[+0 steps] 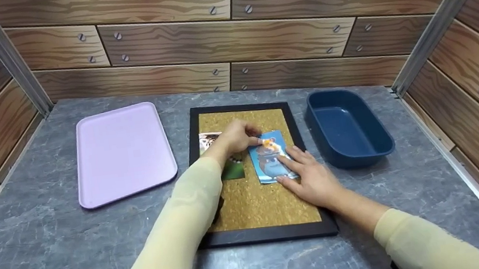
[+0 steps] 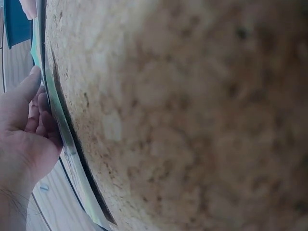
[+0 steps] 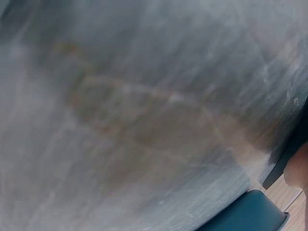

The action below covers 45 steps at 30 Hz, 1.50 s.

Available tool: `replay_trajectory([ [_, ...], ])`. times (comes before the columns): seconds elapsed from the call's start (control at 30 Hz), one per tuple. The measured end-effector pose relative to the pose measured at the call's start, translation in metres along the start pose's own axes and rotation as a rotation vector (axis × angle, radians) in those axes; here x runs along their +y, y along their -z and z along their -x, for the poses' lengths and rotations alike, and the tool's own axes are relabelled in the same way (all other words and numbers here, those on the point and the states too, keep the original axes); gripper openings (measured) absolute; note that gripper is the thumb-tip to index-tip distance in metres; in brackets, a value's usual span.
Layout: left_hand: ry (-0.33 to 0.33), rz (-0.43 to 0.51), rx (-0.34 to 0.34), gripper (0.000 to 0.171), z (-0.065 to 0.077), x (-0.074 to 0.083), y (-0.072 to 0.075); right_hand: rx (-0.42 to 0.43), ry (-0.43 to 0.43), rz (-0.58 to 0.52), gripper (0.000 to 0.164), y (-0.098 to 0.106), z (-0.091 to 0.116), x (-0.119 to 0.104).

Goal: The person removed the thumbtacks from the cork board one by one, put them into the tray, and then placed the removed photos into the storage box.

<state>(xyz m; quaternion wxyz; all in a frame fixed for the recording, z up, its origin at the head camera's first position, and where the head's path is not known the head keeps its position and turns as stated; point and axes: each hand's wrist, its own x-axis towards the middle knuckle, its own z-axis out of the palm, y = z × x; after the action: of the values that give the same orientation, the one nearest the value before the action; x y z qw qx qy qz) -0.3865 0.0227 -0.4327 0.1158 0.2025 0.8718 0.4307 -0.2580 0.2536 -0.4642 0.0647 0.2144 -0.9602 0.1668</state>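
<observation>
A picture card of an orange-and-white hamster on blue lies on a framed cork board. My left hand is at the card's upper left, thumb touching near its edge and fingers loosely bent. In the left wrist view the left hand shows its thumb straight against the board's surface side. Spread over the card's lower right are the straight fingers of my right hand, pressing it to the cork. Left of it lies a second card with green and a striped animal, partly hidden by my left arm.
A lilac tray lies left of the board. To the right stands a deep blue rectangular bin. The board has a raised black frame. Wood-patterned walls enclose the grey marbled table.
</observation>
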Motion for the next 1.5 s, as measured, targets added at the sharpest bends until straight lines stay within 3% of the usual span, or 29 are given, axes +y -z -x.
replay_trajectory([
  [0.17, 0.015, 0.064, -0.061, 0.038, 0.002, 0.008, 0.009, -0.009, -0.002, -0.003, 0.065, 0.002, 0.000, 0.001],
  [0.4, -0.081, -0.035, -0.093, 0.038, -0.002, 0.014, 0.018, -0.012, -0.009, 0.005, 0.065, 0.003, 0.002, 0.001],
  [0.7, -0.036, -0.054, -0.076, 0.030, -0.005, 0.000, 0.010, -0.017, -0.007, 0.005, 0.065, 0.001, 0.001, -0.002],
  [0.9, 0.014, 0.055, -0.072, 0.032, -0.006, -0.001, 0.006, -0.007, -0.007, 0.004, 0.064, 0.000, 0.001, 0.000],
  [1.0, 0.041, 0.055, -0.066, 0.029, -0.007, -0.001, 0.005, -0.007, -0.007, 0.005, 0.064, 0.001, 0.002, 0.001],
  [1.23, 0.033, -0.022, -0.045, 0.025, -0.008, -0.001, 0.004, -0.004, -0.006, 0.009, 0.064, 0.001, 0.001, 0.000],
  [1.5, 0.047, 0.027, -0.038, 0.025, -0.007, -0.001, 0.004, 0.000, -0.001, 0.008, 0.064, 0.001, 0.001, 0.000],
])
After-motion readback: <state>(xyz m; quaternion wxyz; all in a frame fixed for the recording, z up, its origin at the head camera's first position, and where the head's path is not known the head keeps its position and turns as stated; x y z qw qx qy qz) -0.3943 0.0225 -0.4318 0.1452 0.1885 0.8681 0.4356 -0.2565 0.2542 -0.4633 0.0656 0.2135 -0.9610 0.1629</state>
